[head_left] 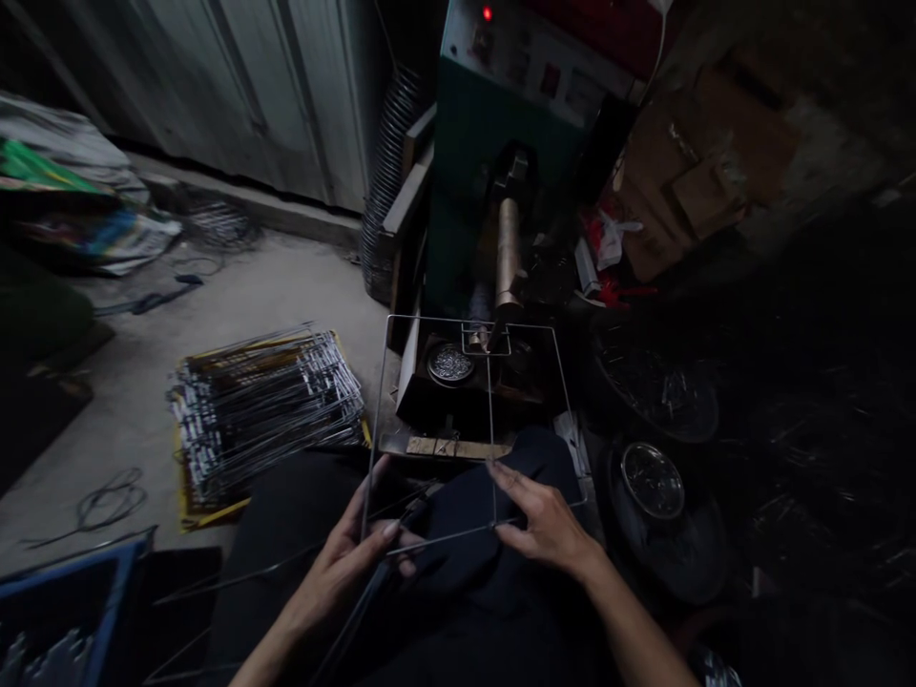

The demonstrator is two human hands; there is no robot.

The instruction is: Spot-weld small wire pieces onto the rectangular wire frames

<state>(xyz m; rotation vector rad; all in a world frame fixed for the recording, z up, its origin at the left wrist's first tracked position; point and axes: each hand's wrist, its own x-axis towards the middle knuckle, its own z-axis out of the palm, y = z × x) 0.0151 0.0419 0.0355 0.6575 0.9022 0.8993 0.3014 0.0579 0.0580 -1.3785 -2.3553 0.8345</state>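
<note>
A thin rectangular wire frame (490, 405) with a middle rod spans from my lap to the welding machine (510, 248). Its far edge, with a small wire rectangle on it, lies at the machine's electrode tips. My left hand (368, 534) is closed around the frame's near left corner. Other loose wires pass below that hand, and I cannot tell whether it holds them as well. My right hand (540, 520) pinches the middle rod close to where it meets the near edge.
Left on the floor, a yellow crate (187, 506) bears stacked wire pieces. A dish of small metal parts (450, 364) sits below the electrodes. A blue crate (118, 601) stands lower left. Round basins (705, 563) are at right. A wire coil (386, 181) stands beside the machine.
</note>
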